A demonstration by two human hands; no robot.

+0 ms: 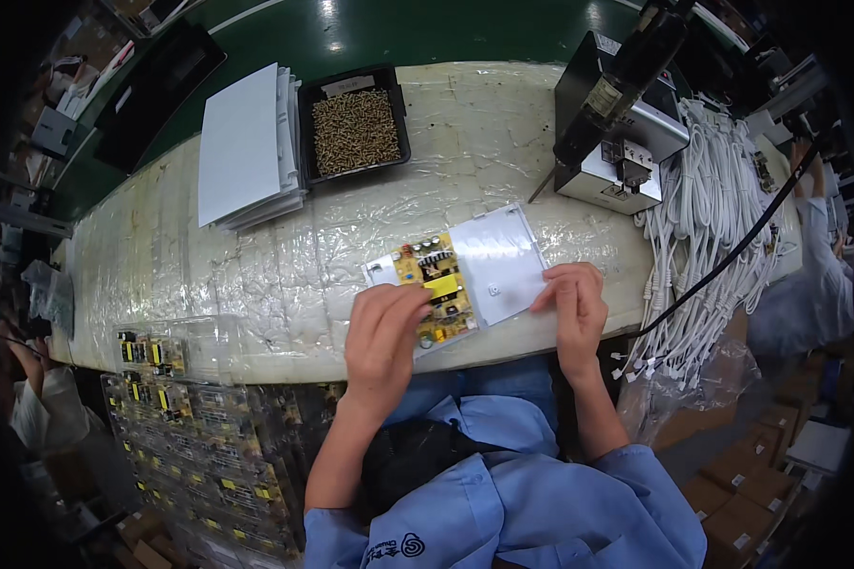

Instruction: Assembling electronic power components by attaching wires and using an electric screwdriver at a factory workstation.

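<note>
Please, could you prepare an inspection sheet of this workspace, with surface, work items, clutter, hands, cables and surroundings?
Surface: pale table, covered with wrinkled clear film.
Work items: board with yellow parts, lying on the left part of a white panel.
Clutter: panel stack beside a black bin of screws; metal box at right, with a black tool in front of it.
Left hand: fingers at the board; grip unclear.
Right hand: fingers at the panel's right edge; contact unclear.
Cables: white bundle hanging over the table edge; black cable crossing it.
Surroundings: stacked clear trays holding boards, lower left; cartons, lower right.
</note>
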